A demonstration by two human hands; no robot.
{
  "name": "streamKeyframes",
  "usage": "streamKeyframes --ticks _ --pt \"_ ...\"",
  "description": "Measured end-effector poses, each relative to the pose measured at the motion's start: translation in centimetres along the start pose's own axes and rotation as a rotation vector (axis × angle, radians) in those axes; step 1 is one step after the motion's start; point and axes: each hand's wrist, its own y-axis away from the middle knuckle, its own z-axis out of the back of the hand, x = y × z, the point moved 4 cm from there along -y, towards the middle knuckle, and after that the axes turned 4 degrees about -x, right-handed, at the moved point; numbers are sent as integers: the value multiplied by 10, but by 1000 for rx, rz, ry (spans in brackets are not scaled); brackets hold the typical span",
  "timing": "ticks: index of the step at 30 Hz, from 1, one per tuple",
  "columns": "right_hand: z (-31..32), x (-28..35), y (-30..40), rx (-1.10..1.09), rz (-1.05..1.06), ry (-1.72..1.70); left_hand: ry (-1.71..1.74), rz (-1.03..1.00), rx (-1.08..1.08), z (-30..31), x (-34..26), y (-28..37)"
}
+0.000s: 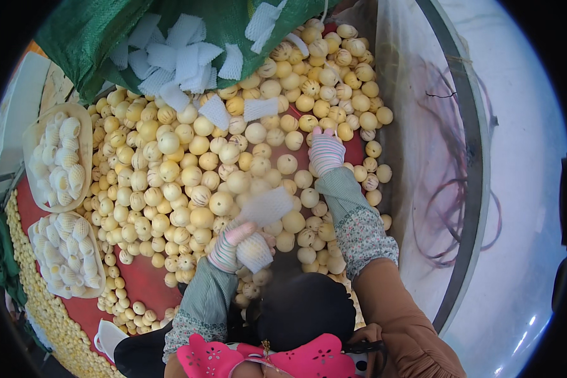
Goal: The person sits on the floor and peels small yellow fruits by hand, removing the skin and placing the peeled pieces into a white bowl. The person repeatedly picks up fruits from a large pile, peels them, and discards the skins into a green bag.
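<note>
A yellow pepino melon in a white foam net sleeve (254, 252) is held in my left hand (236, 245), which wears a striped glove with bare fingertips. A further foam net sleeve (269, 206) sticks up from the same hand, somewhat blurred. My right hand (327, 150), in a matching glove, reaches out to the loose melons at the upper right; its fingertips are beside a yellow melon (308, 123), and whether they grip one cannot be told. Loose pepino melons (170, 171), many with purple streaks, lie all around on a red surface. Separate foam sleeves (261, 109) lie on top of them.
A green woven sack (94, 42) with a pile of foam sleeves (184, 56) lies at the top. Two pale trays (89, 141) (99, 264) of sleeved melons stand at the left. A curved metal frame (472, 165) with plastic sheeting borders the right. My knees are at the bottom.
</note>
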Motion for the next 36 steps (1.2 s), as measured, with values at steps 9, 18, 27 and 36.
streamKeyframes --ticks 9,18,27,36 --pt "30 35 87 585 -103 -1309 -798 -411 -379 4 -9 -17" --pt "50 72 118 523 -130 -1537 -305 -465 -105 -1 -24 2" --pt "35 94 133 837 -81 -1848 -157 -216 187 6 -16 10" --pt "39 79 123 432 -155 -1478 -171 -303 3 24 -21 6"
